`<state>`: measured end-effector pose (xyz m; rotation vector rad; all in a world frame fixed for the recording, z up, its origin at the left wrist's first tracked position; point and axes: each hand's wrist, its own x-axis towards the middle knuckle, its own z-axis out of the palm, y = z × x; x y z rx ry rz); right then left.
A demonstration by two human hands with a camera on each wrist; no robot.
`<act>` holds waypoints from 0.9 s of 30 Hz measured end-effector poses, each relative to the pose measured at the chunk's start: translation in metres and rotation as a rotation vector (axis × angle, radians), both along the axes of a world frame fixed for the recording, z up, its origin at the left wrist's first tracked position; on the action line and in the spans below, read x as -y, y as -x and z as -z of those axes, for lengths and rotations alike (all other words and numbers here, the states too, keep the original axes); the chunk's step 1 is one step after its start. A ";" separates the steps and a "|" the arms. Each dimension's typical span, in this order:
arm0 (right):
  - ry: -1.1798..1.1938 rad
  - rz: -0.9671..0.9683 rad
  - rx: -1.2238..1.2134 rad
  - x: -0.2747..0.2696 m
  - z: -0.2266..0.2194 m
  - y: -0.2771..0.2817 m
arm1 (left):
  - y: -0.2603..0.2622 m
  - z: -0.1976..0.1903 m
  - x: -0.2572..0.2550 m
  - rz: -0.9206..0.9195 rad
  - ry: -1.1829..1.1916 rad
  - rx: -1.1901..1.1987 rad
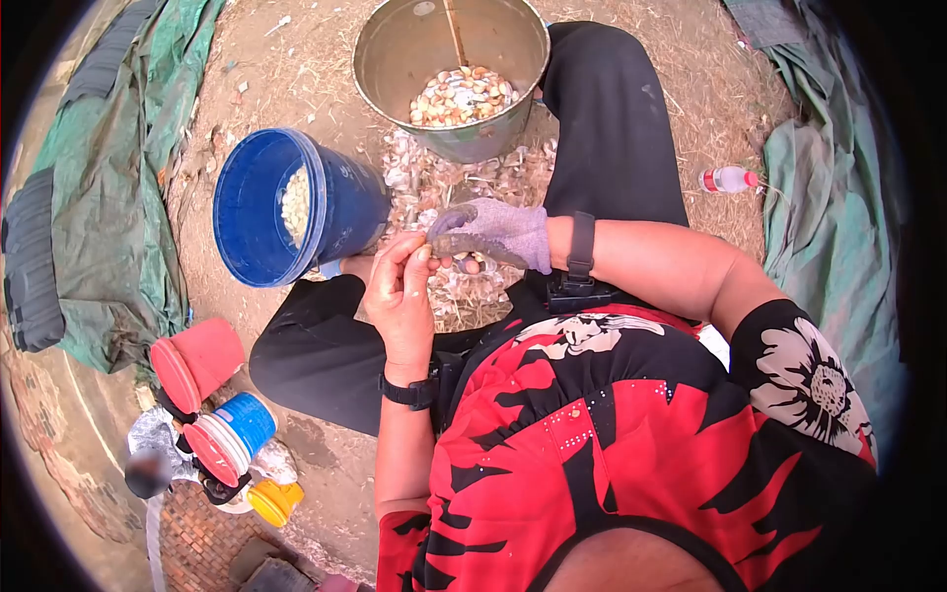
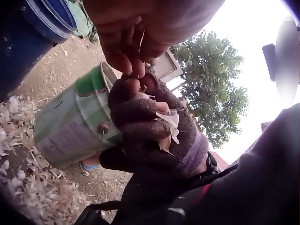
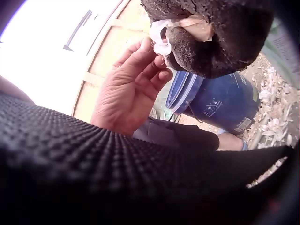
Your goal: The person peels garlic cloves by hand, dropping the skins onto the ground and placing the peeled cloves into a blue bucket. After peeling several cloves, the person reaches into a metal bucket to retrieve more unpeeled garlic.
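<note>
My bare left hand [image 1: 402,296] meets my gloved right hand [image 1: 498,229] above my lap, fingertips against fingertips. Curled in the dark, dirty glove is a garlic clove [image 3: 199,29], seen in the right wrist view. White papery garlic skin [image 3: 161,44] hangs from the glove beside the clove, and the left thumb and fingers pinch at it. More loose skin [image 2: 174,126] clings to the glove's fingers in the left wrist view. What lies right between the touching fingertips is mostly hidden.
Ahead stands a large metal bucket [image 1: 473,143] with unpeeled cloves [image 1: 459,96] and a stick. A blue bucket [image 1: 350,197] at the left holds pale peeled cloves [image 1: 295,207]. Shed skins [image 1: 414,163] cover the ground between. A bottle [image 1: 728,180] lies right; another person [image 1: 153,444] sits by smaller buckets.
</note>
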<state>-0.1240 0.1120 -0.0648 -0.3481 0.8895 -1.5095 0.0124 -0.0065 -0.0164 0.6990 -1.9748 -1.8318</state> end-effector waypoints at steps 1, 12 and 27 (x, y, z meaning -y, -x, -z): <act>0.000 0.002 0.004 -0.001 -0.002 0.001 | -0.001 0.002 0.003 0.036 0.040 0.018; -0.044 -0.031 0.037 -0.005 -0.019 0.005 | -0.002 -0.008 0.010 0.014 -0.033 0.067; -0.038 -0.079 0.005 -0.008 -0.017 0.005 | -0.008 -0.013 0.014 0.145 0.375 0.067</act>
